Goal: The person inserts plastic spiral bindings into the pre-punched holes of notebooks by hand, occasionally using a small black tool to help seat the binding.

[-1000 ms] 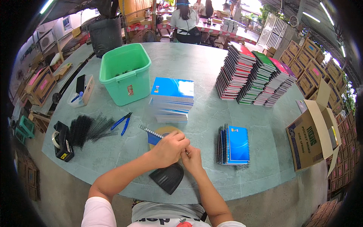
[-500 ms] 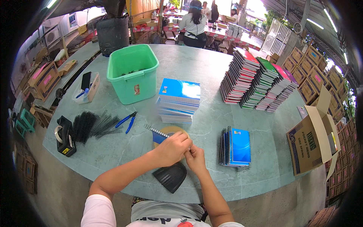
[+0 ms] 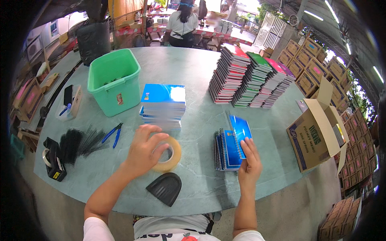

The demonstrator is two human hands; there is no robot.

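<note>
A blue spiral notebook (image 3: 240, 127) is held by my right hand (image 3: 250, 162), tilted over a small stack of spiral-bound blue notebooks (image 3: 227, 154). My left hand (image 3: 145, 148) is open, fingers spread and holding nothing, beside a roll of yellowish tape (image 3: 176, 156). Just beyond that hand stands a tall stack of blue-covered notebooks (image 3: 165, 94), its near lower part blurred. A black ridged wedge-shaped piece (image 3: 165, 188) lies on the table close to me.
At left are loose black wire spirals (image 3: 74, 144), blue-handled cutters (image 3: 113, 134), a tape dispenser (image 3: 55, 160) and a green bin (image 3: 114, 88). Stacks of red, green and pink notebooks (image 3: 245, 78) stand far right, near an open carton (image 3: 313, 134). A person (image 3: 181, 26) sits beyond.
My hands have parted from around one notebook over the tape roll. The right carried it right to the small stack; the left let go and moved left. The view has shifted right.
</note>
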